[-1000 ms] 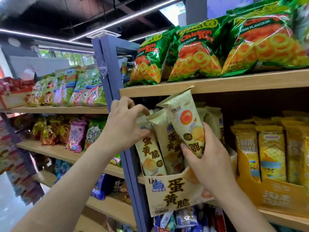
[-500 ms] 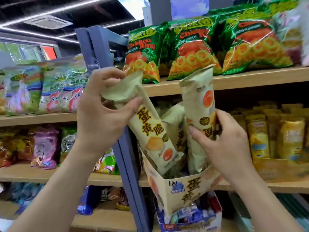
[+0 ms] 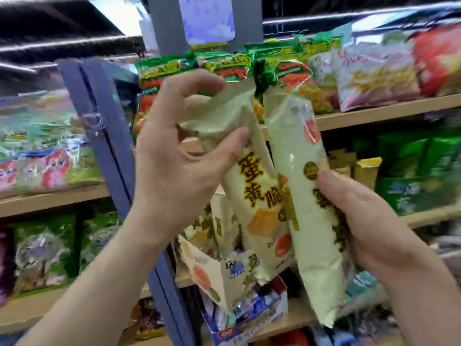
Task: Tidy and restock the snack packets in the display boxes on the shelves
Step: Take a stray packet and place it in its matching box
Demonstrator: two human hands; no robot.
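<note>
Item one: a long cream-yellow foil snack packet with dark Chinese lettering and an orange cracker picture [image 3: 259, 196], tilted, its crumpled top pinched between the thumb and curled fingers of the left hand [image 3: 174, 166]; its lower end sits at the rim of the display box, and I cannot tell whether it is inside. Item two: a second cream-yellow snack packet of the same kind [image 3: 296, 151], near upright, touching the first along its side, gripped round its lower middle by the right hand [image 3: 369, 221], thumb across the front; its bottom end hangs free, to the right of the box. Below both: an open cream cardboard display box printed with orange rounds [image 3: 224, 273], on a wooden shelf, with further matching packets [image 3: 219, 226] standing in it. Under it, a blue and white carton of small wrapped sweets [image 3: 249, 325]. Left of the box, a blue metal shelf upright [image 3: 104, 116]. Above, a pale wooden shelf board [image 3: 389, 112] carries green foil snack bags [image 3: 224, 63] and pale bags with pink lettering [image 3: 374, 73]. To the right, yellow packets [image 3: 366, 171] and a green display carton [image 3: 414, 193], both blurred.
</note>
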